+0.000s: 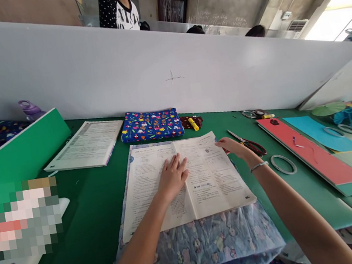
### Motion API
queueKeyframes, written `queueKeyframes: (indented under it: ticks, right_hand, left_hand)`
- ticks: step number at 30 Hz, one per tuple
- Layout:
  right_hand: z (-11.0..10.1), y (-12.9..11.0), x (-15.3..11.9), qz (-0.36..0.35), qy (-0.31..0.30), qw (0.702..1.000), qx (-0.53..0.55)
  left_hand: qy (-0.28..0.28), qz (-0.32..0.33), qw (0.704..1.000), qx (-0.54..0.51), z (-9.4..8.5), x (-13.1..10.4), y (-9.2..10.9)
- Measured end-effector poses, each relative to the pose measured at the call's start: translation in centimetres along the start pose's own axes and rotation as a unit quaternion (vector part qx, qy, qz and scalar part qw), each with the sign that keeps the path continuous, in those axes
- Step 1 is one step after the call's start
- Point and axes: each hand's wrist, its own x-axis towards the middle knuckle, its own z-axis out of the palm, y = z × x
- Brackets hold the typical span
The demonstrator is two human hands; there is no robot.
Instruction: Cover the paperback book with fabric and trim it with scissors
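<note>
An open printed booklet (210, 166) lies on folded blue-grey cloth (212, 241) with a cartoon animal print. My left hand (173, 174) rests flat on the booklet by its centre fold, fingers a little spread. At the upper right edge of the right page, my right hand (230, 146) has its fingers closed on the booklet; the fingertips are partly hidden. Just beyond the right wrist, a pair of scissors (250, 145) with dark red handles lies on the green table, near a pale ring (283, 164).
Behind the booklet are a folded blue patterned cloth (151, 124) and a yellow glue stick (194, 124). A stack of printed sheets (82, 146) lies left. Red board (311, 151) and blue paper (321, 132) lie right. A white partition (120, 69) stands behind; a person (125, 11) is beyond it.
</note>
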Motion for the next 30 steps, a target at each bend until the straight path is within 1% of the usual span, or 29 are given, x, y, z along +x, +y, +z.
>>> queueKeyframes:
  ticks: [2,3,6,15,19,22,24,26,28,30]
  right_hand:
    - [-0.5,0.1,-0.9,-0.002,-0.059,0.998,-0.013]
    - [-0.7,0.2,-1.2,-0.004,-0.077,0.997,-0.017]
    - [-0.8,0.3,-1.7,-0.02,-0.089,0.995,-0.03]
    - [0.5,1.0,-2.1,-0.035,-0.029,0.991,-0.127]
    - [0.5,0.9,-2.6,-0.038,0.009,0.975,-0.218]
    - [0.7,0.3,-3.6,-0.046,0.051,0.958,-0.279]
    - [1.3,-0.6,-4.4,-0.083,0.083,0.946,-0.301]
    - [2.4,-1.9,-5.3,-0.146,0.099,0.935,-0.307]
    - [3.8,-3.5,-6.1,-0.222,0.089,0.923,-0.302]
    - [5.4,-5.4,-6.5,-0.293,0.065,0.908,-0.291]
  left_hand:
    - [0.0,0.001,1.0,-0.001,0.0,0.0,0.0]
    - [-0.001,0.002,1.0,-0.002,-0.1,0.0,0.0]
    - [-0.004,0.001,1.0,-0.004,-0.1,0.0,0.0]
    - [0.0,0.001,1.0,0.016,-0.2,0.0,0.0]
    - [0.001,0.002,1.0,0.027,0.0,0.1,0.0]
    - [0.002,0.004,1.0,0.031,0.1,0.1,0.0]
    - [0.003,0.005,0.999,0.034,0.1,0.0,0.0]
    - [0.002,0.004,0.999,0.038,0.0,0.0,0.1]
    - [0.0,0.001,0.999,0.041,0.0,-0.1,0.3]
    - [-0.003,0.002,0.999,0.042,-0.1,-0.1,0.4]
